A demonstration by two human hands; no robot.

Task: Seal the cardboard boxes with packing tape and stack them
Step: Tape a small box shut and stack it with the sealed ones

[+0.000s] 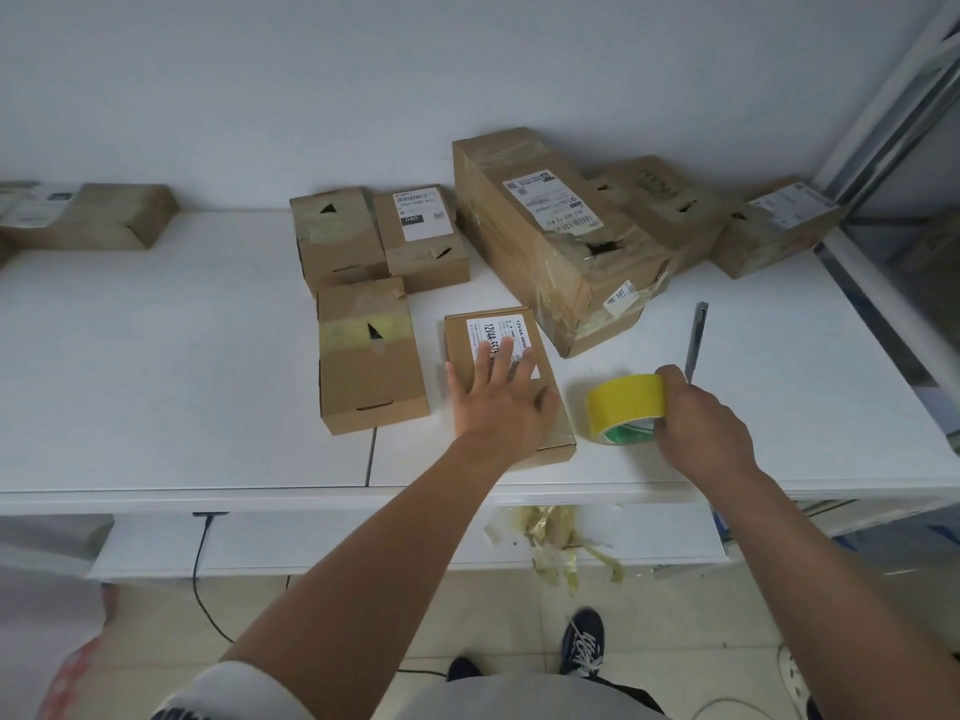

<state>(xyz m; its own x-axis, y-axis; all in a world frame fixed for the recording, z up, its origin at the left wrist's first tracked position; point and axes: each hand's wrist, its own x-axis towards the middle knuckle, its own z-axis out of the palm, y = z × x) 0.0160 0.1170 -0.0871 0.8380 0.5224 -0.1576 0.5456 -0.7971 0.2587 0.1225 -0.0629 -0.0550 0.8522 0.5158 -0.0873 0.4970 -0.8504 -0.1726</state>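
The roll of tape point(626, 405) is bright yellow, with a green-and-white printed core showing at its lower edge. Just left of the roll, the small box point(506, 376) is plain brown cardboard with a white label printed in black, and the other boxes point(545, 241) beyond the roll are the same brown with white labels. All lie on a white table point(156, 381).

Both bare arms reach forward over the front edge. The left hand point(501, 402) lies flat, palm down, fingers straight and spread. The right hand point(701, 423) is curled, fingers and thumb gripping, wrist slightly bent.
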